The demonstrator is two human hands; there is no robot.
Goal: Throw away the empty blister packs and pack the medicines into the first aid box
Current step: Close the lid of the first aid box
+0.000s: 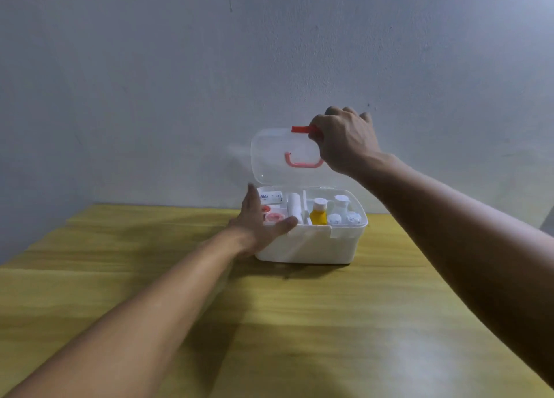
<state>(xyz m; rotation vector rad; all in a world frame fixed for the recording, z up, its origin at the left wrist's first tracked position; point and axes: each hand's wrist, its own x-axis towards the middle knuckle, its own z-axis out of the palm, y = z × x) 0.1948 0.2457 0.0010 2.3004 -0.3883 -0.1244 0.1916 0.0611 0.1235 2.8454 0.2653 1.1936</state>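
The yellow wooden desk (299, 322) carries the white plastic first aid box (311, 244) at its far middle, medicines already inside. Its clear hinged lid (278, 157) stands upright. The right hand (344, 139) pinches the lid's red latch (301, 129); the left hand (257, 220), open, steadies the box's left wall. To close well, lower the lid slowly, keep bracing, and clear the bottles.

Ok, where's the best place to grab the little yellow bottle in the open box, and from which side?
Grip the yellow bottle by its white cap, coming straight down from above. It stands upright in the first aid box, boxed in by a divider and neighbouring bottles, so only the cap is free.
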